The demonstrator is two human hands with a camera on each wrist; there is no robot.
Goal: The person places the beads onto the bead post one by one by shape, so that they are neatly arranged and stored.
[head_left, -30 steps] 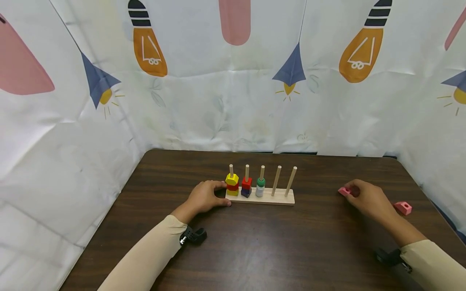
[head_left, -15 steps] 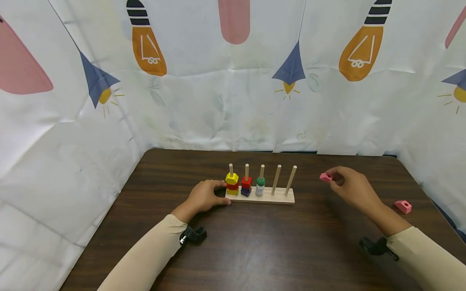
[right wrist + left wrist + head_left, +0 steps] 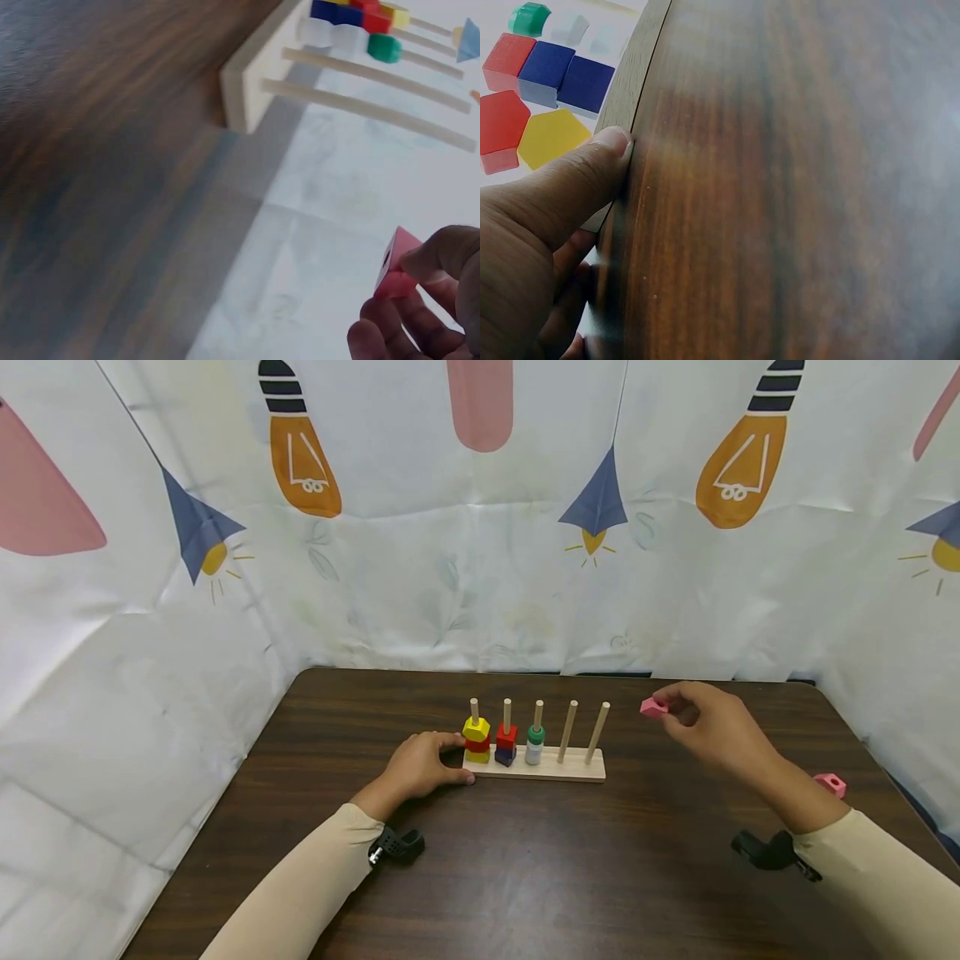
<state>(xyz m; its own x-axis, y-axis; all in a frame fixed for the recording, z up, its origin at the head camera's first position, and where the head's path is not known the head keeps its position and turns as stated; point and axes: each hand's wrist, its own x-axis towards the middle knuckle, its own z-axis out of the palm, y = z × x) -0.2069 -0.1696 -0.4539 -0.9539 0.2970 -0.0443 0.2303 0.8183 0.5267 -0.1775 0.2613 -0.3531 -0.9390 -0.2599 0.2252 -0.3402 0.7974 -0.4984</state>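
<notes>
A wooden peg board [image 3: 577, 770] with several upright pegs stands mid-table. My left hand [image 3: 423, 766] grips its left end, thumb along the front edge. Yellow [image 3: 476, 729] and red blocks are stacked on the leftmost peg. On the second peg a red block [image 3: 506, 737] sits above blue; on the third, a green block [image 3: 536, 735] tops white ones. The two right-hand pegs are bare. Right of the board and raised, my right hand [image 3: 716, 722] pinches a pink block [image 3: 652, 707] between thumb and fingers. The right wrist view shows a hole in this pink block [image 3: 397, 262].
A second pink block [image 3: 831, 784] with a hole lies at the table's right, partly behind the right forearm. The brown table [image 3: 540, 860] reaches back to a white printed curtain [image 3: 465, 585], which also hangs along both sides.
My right hand has moved left and farther back, carrying the pink block up off the table toward the peg board. The left hand stays at the board's end.
</notes>
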